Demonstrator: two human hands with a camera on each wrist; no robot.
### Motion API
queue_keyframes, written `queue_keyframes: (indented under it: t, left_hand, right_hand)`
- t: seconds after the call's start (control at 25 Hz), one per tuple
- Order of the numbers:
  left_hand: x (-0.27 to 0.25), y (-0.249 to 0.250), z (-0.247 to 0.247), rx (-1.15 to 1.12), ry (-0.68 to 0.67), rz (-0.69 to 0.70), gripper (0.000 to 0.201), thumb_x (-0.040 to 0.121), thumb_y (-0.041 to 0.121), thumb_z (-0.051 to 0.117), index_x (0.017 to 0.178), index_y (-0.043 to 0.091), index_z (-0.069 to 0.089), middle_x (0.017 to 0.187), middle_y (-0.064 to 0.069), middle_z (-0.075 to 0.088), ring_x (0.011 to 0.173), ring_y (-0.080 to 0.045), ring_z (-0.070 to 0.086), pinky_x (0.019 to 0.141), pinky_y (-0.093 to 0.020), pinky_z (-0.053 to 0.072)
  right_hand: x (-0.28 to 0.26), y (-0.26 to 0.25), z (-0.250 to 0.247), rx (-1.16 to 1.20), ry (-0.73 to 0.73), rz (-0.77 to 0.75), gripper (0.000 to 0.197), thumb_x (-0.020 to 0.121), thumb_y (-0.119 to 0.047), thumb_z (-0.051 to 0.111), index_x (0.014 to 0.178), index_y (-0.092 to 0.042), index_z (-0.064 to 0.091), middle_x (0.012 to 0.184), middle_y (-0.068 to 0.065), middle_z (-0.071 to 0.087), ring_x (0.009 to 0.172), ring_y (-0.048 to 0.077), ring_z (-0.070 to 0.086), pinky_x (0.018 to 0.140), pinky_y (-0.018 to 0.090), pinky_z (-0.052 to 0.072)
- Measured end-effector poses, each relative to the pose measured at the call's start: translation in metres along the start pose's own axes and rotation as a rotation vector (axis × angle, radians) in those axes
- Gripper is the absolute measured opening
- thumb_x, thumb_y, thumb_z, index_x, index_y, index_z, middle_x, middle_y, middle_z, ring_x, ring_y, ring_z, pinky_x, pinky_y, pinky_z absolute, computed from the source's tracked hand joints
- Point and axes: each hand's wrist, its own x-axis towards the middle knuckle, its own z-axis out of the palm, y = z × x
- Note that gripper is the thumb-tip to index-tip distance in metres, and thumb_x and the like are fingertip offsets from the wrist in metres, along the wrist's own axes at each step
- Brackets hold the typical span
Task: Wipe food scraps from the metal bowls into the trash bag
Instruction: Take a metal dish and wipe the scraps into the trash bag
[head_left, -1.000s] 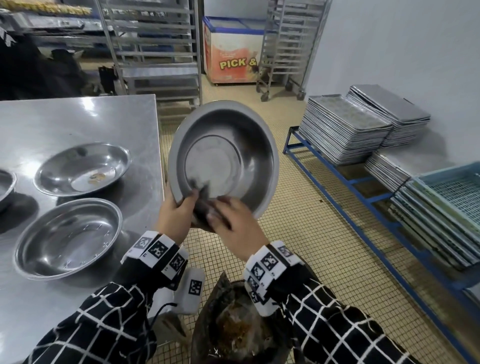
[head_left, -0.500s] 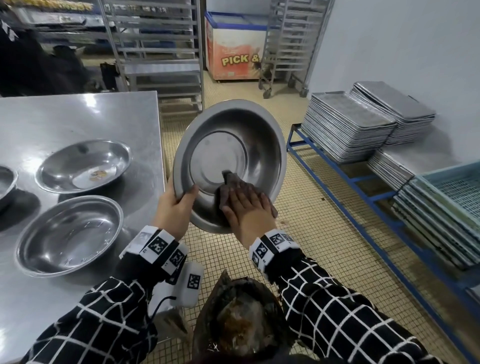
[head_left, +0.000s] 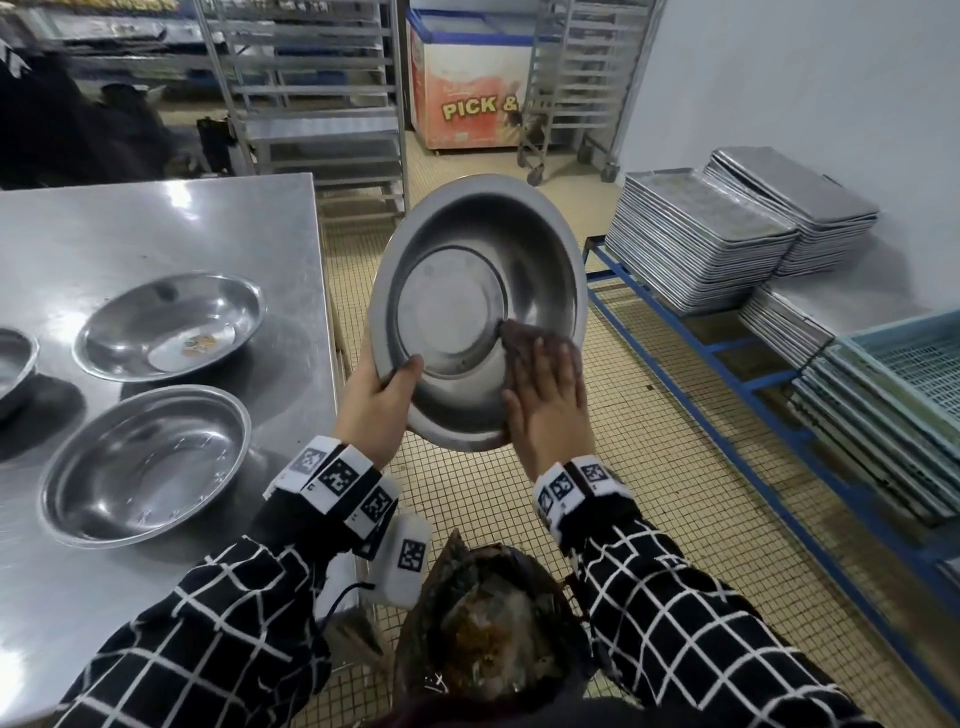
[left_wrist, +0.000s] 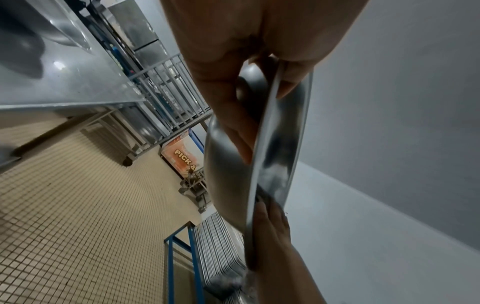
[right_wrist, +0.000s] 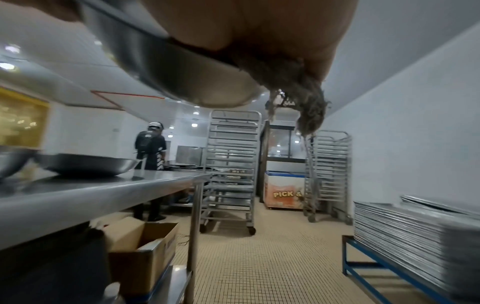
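Nearest, a dark trash bag (head_left: 493, 639) gaped between the checked sleeves, brownish food scraps inside. Above it the left hand (head_left: 376, 402) gripped the lower left rim of a tilted metal bowl (head_left: 478, 291), thumb inside, fingers curled behind. The right hand (head_left: 550, 395) pressed a dark rag (head_left: 524, 340) flat-fingered against the bowl's inner wall. On the steel table (head_left: 156, 223) to the left, the near bowl (head_left: 148, 465) looked wiped; the far bowl (head_left: 169, 325) held orange scraps (head_left: 197, 344).
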Motion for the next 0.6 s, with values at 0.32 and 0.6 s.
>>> queue_keyframes:
  t: [0.32, 0.6]
  left_hand:
    - [-0.005, -0.003, 0.007, -0.088, -0.090, -0.213, 0.008, 0.095, 0.018, 0.051, 0.102, 0.018, 0.055, 0.083, -0.007, 0.065, 0.073, -0.025, 0.066, 0.068, -0.040, 0.057]
    - [0.010, -0.008, -0.026, 0.062, -0.118, -0.186, 0.013, 0.091, 0.006, 0.050, 0.089, 0.017, 0.057, 0.074, -0.006, 0.063, 0.062, -0.020, 0.064, 0.050, -0.027, 0.050]
  right_hand:
    - [0.025, 0.023, -0.039, 0.617, 0.266, 0.346, 0.055, 0.098, -0.039, 0.037, 0.148, -0.027, 0.017, 0.147, 0.010, 0.033, 0.115, 0.020, 0.049, 0.083, 0.033, 0.050]
    - [0.022, 0.032, -0.063, 0.746, 0.159, 0.383, 0.017, 0.092, -0.023, 0.058, 0.097, -0.009, 0.051, 0.078, -0.008, 0.052, 0.065, -0.002, 0.049, 0.049, 0.007, 0.036]
